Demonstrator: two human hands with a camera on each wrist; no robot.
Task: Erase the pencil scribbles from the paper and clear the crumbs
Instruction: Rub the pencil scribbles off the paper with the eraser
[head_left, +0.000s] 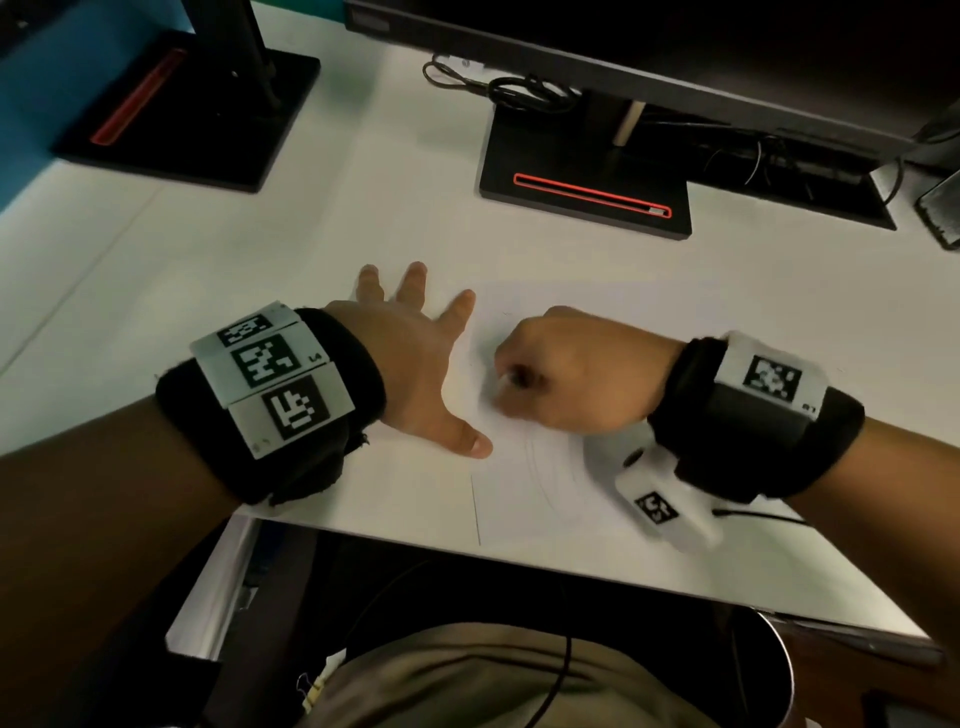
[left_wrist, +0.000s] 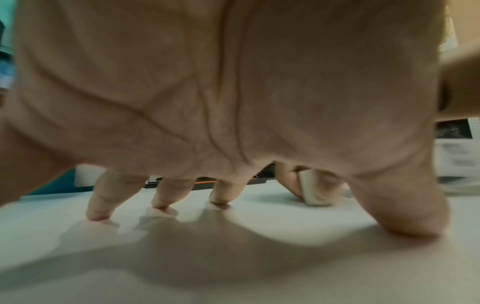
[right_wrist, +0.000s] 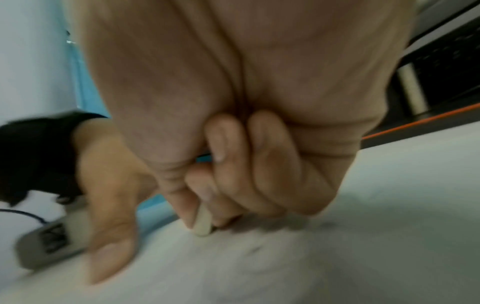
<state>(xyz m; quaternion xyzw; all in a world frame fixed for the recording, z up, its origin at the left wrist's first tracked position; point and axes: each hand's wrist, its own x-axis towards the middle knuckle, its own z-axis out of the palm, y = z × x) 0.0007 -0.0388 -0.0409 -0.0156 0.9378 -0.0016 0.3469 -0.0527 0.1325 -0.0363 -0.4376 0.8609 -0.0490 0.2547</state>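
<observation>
A white sheet of paper (head_left: 524, 499) lies on the white desk near its front edge, with faint pencil curves (head_left: 550, 478) on it. My left hand (head_left: 441, 364) is spread flat, fingertips (left_wrist: 98, 214) pressing down at the paper's left edge. My right hand (head_left: 511, 384) is curled into a fist just to the right of it and pinches a small whitish eraser (right_wrist: 202, 224) between thumb and fingers. The eraser's (left_wrist: 315, 191) lower end touches the paper. Small dark marks (right_wrist: 257, 248) lie on the sheet beside the eraser; blur hides whether they are crumbs or pencil.
Two black monitor stands with red slots sit behind, one at centre right (head_left: 584, 192) and one at far left (head_left: 192, 109). Cables (head_left: 498, 88) coil at the back. A dark device (head_left: 940, 208) lies at the right edge. The desk's front edge (head_left: 571, 566) runs just below the paper.
</observation>
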